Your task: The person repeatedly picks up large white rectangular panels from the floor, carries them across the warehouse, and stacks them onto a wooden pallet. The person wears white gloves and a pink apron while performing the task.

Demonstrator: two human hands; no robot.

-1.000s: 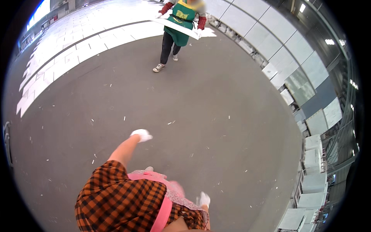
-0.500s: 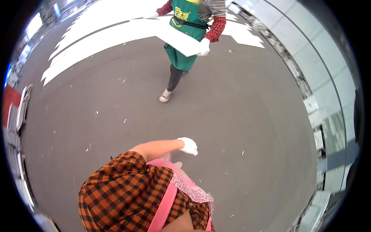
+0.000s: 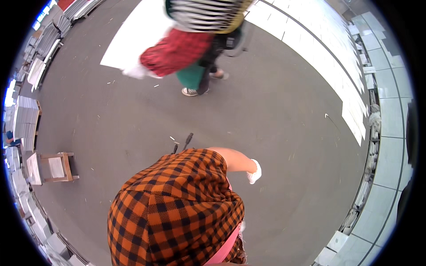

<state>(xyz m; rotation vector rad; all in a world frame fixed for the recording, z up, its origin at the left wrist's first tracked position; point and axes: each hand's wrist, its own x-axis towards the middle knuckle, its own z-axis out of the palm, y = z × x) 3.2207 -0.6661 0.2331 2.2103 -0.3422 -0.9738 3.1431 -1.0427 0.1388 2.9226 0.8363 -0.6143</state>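
My left hand [image 3: 254, 172], in a white glove, is held out in front of my orange-and-black plaid sleeve [image 3: 177, 199]. Its fingers bend loosely downward over the grey floor [image 3: 288, 146]; nothing shows in it. My right hand is out of sight. A pink apron strap [image 3: 225, 248] runs along my side. Ahead of me a co-worker [image 3: 182, 51] in a striped top, red plaid sleeve and green apron is blurred by motion. The co-worker's white-gloved hand [image 3: 135, 72] is at the edge of a large white panel [image 3: 137, 35].
White panels [image 3: 306, 48] lie in rows on the floor at the far right. Pale tiled panels [image 3: 388, 115] line the right edge. On the left stand a wooden stool [image 3: 66, 166] and stacked boards [image 3: 26, 117]. Two black plugs [image 3: 188, 141] stick out beyond my sleeve.
My view has turned left, bringing the stool into sight. The co-worker, who faced me, now appears closer and turned away with the panel at the left. My gloved left hand stays empty.
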